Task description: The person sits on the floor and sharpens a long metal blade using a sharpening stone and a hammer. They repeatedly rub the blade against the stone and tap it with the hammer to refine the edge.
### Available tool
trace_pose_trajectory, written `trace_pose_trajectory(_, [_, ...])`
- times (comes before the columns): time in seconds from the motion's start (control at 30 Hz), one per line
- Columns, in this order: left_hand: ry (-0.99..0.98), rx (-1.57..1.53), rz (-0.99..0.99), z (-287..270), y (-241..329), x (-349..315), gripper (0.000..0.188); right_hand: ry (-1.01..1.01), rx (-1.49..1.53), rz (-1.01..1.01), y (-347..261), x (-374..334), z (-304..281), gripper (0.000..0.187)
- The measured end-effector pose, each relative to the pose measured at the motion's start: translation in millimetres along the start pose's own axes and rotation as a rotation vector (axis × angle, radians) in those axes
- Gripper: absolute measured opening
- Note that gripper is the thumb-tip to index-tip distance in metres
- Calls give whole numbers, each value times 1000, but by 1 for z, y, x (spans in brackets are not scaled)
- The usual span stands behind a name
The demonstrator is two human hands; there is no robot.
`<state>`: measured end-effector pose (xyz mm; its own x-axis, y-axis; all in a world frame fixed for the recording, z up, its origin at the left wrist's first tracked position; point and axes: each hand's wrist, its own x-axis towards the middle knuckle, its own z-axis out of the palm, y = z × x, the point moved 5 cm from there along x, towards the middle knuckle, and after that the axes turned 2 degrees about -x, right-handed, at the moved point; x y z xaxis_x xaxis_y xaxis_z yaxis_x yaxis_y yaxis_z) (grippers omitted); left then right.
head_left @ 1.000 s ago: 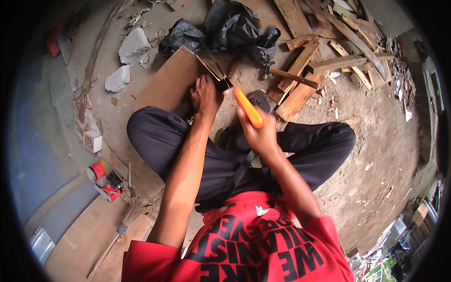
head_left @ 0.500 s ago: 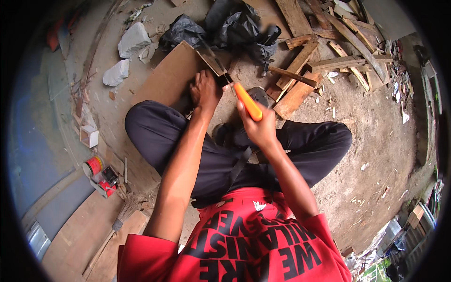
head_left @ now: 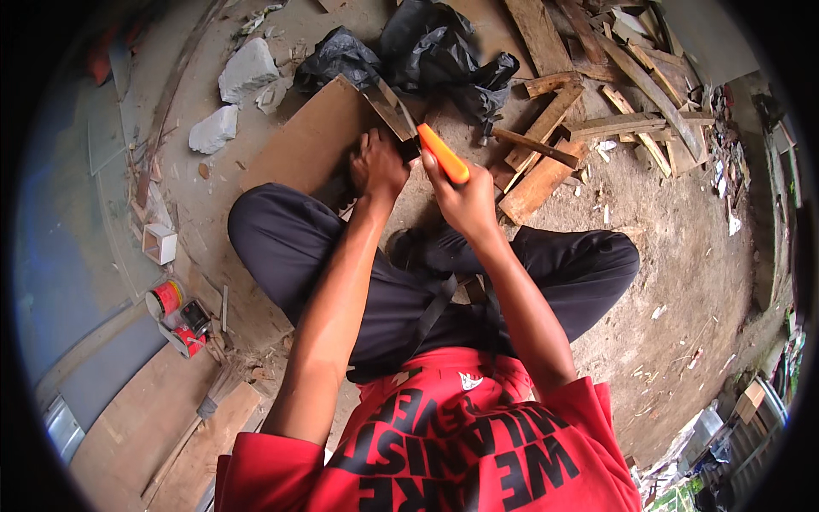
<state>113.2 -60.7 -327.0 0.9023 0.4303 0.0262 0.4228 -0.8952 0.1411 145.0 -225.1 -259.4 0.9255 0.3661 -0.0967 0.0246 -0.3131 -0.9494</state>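
My right hand (head_left: pixel 467 198) is closed round the orange handle of a hand saw (head_left: pixel 443 155), thumb along its side. Its long, narrow metal blade points away and to the left, by the edge of a brown wooden board (head_left: pixel 300 135); the teeth are too small to make out. My left hand (head_left: pixel 380 168) bears down on the board beside the blade, fingers bent over it and its thumb side near the saw handle. The board slants up in front of my crossed legs. Where exactly blade and board touch is hidden.
Black plastic bags (head_left: pixel 426 51) lie beyond the board. A hammer (head_left: pixel 533 147) and scrap planks (head_left: pixel 539 189) are at the far right. Pale stone chunks (head_left: pixel 247 70) lie at the far left, paint cans (head_left: pixel 165 297) and a brush-like bundle (head_left: pixel 223 388) at the near left.
My right hand has pushed the saw forward and slightly left, bringing its handle closer to my left hand. The left hand stays on the board.
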Motion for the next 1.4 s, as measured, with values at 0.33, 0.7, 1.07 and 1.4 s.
trace_pose_trajectory(0.33, [9, -53, -2, -5, 2, -6, 51, -39, -53, 83, -14, -131, -73, 21])
trace_pose_trajectory(0.7, [-31, -49, -3, -8, 1, -1, 53, -109, -208, 98, -3, -130, -53, 23])
trace_pose_trajectory(1.07, [149, -23, 95, 1, -1, 0, 43, 27, -75, -35, -4, -12, 6, 35])
trace_pose_trajectory(1.4, [32, -110, 18, -18, 9, -5, 53, 7, -1, 98, 4, -122, -67, 24])
